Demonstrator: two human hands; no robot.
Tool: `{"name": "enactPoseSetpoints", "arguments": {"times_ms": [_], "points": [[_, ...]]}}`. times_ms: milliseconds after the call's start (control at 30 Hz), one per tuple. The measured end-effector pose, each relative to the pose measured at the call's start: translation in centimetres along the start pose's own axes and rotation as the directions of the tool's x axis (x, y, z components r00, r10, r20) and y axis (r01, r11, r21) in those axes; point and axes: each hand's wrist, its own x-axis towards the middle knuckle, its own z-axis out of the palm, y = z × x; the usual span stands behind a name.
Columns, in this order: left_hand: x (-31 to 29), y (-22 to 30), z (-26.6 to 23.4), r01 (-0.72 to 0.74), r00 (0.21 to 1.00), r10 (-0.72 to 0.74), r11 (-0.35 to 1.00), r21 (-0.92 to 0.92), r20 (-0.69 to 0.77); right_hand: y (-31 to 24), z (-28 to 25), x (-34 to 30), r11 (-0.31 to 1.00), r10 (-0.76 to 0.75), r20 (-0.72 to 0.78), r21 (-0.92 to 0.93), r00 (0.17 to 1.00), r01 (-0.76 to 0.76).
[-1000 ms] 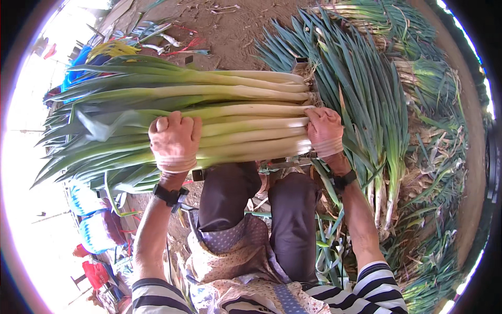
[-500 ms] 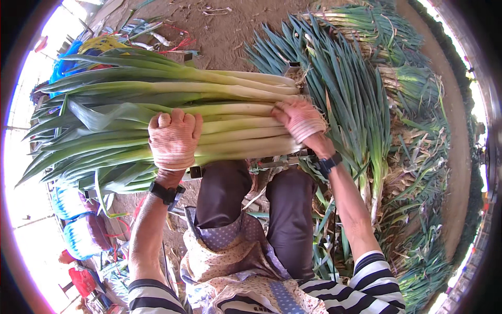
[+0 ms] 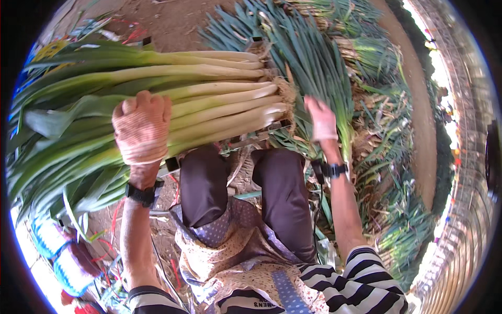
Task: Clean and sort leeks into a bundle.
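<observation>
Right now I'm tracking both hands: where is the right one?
In the head view, the right hand is right of centre, just right of the roots of the stalks, with the leafy pile behind it.

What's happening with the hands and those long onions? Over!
Left hand curled on the long onions, which lie sideways. Right hand off them, to the right of their roots. Close by: another leafy pile, just past the roots.

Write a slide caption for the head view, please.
A pink-gloved left hand rests on long, white-and-green leek stalks; the pink-gloved right hand hovers beside their tan, fibrous roots.
</observation>
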Motion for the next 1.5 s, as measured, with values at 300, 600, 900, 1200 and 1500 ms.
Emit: {"name": "enactPoseSetpoints", "arguments": {"times_ms": [300, 600, 900, 1200, 1500], "points": [[-0.4, -0.5, 2.9, -0.016, 0.999, 0.022, 0.988, -0.151, 0.036, 24.4, -13.0, -24.1, 0.801, 0.525, -0.191, -0.220, 0.829, -0.558], [1.8, 1.8, -0.5, 0.128, 0.962, -0.108, 0.990, -0.064, 0.250, 31.1, -12.8, -34.0, 0.659, 0.712, -0.098, -0.247, 0.695, -0.710], [6.4, 15.3, -8.0, -0.043, 0.981, 0.192, 0.266, -0.963, 0.009, 38.7, -18.1, -21.3, 0.670, 0.121, -0.097, -0.726, 0.988, -0.153], [5.8, 38.4, -11.9, 0.725, 0.688, 0.465, -0.489, -0.486, 0.557, 33.2, -15.3, -5.1, 0.734, 0.393, -0.239, -0.501, 0.888, -0.459], [6.1, 40.5, -9.7, 0.768, 0.550, 0.470, -0.609, -0.197, 0.691, 36.9, -13.4, -2.4, 0.643, 0.442, -0.282, -0.562, 0.852, -0.520]]}}
